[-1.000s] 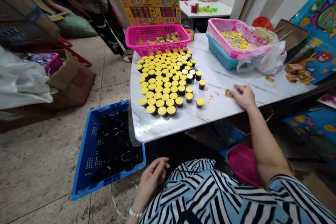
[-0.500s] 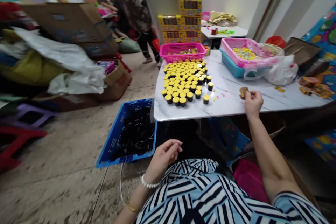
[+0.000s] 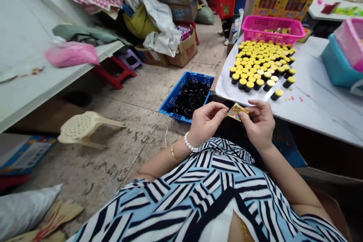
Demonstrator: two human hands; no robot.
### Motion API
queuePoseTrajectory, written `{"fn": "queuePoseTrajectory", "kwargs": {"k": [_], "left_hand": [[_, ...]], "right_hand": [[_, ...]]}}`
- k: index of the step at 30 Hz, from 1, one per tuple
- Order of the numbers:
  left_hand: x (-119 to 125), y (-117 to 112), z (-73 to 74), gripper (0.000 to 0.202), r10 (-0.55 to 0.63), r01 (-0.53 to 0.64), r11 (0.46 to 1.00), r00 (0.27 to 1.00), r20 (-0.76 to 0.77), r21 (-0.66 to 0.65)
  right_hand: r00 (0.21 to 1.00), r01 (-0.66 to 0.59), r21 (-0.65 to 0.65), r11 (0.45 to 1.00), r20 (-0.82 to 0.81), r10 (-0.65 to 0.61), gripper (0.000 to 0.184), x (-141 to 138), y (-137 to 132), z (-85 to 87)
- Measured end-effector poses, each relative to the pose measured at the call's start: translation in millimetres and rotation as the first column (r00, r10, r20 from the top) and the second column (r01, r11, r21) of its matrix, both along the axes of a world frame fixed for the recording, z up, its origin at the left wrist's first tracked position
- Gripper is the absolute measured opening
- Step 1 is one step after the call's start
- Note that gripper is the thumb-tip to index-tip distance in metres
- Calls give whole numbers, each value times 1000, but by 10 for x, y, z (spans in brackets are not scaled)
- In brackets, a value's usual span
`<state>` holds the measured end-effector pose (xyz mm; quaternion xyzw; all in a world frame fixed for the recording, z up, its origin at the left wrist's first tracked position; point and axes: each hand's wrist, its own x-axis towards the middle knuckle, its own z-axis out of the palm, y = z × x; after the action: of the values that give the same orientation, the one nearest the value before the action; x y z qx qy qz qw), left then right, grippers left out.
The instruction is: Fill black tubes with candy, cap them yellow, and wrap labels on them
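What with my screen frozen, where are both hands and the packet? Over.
Both pinching small packet: left hand, right hand. It's off the table, above lap. Nothing blocking; yellow-capped jars apart on table.

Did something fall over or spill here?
Yes. A pale stool lies tipped on its side on the floor, and a few pink and yellow candies are scattered loose on the white table beside the yellow-lidded jars. The left hand and right hand pinch a packet.
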<state>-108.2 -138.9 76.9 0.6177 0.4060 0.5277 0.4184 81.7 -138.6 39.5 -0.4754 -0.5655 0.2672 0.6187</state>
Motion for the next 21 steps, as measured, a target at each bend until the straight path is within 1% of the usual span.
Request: {"fn": "queuePoseTrajectory", "kwargs": {"k": [3,6,8,10,13,16,19,21], "left_hand": [[-12,65,-103,24,49,-50,999,999,-18,-8],[-13,133,-137,21,84,-82,996,994,-72,32],[-12,152,-147,20,84,-79,995,992,-92,53],[-18,149,-165,20,57,-54,998,994,-88,38],[-52,138,-205,22,18,-20,997,999,-36,-71],[-103,154,-241,28,14,2,978,997,75,-210],[-138,176,-280,35,-46,97,951,983,176,-293],[-150,187,-325,40,-63,133,932,975,212,-338]], "right_hand": [[995,39,41,998,94,-42,42,-51,-29,-74],[993,37,42,998,115,-42,41,-99,-16,-108],[992,36,49,998,120,-42,41,-123,5,-124],[988,29,59,998,147,-37,42,-144,20,-147],[979,17,88,996,202,-34,42,-174,23,-195],[964,7,143,990,261,-44,42,-202,21,-232],[937,14,217,976,339,-89,43,-239,29,-248],[922,23,252,967,369,-118,43,-274,45,-257]]}}
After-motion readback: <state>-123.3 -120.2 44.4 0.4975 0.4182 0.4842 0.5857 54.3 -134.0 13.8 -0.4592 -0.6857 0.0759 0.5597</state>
